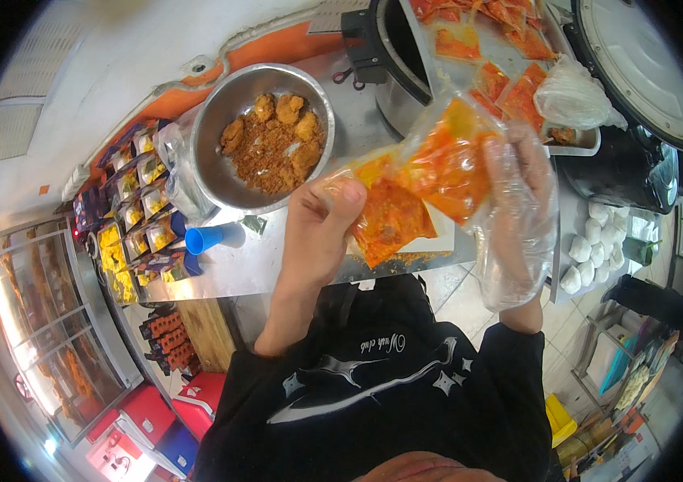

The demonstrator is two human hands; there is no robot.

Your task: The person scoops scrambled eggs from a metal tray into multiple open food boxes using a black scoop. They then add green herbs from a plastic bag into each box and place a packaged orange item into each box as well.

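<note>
In front of me, above the steel table (261, 265), my hands hold small clear plastic packets of orange-red, oily-looking food. My bare left hand (317, 229) is closed, its thumb pressed on the left packet (393, 223). On my right hand (522, 205) is a loose clear plastic glove, and its fingers are closed on the right packet (450, 169). The two packets meet and overlap between the hands. Whether they are joined cannot be made out. Under them, a pale board (442, 243) shows in part, with orange crumbs along its near edge.
A steel bowl (203, 173) with brown crumbs and breaded pieces stands back left, near a blue cup (205, 238) lying on its side. Many pouches (148, 173) line the left. Back right are a tray (586, 150) of orange packets, a cooker (396, 100) and a large lid (642, 60).
</note>
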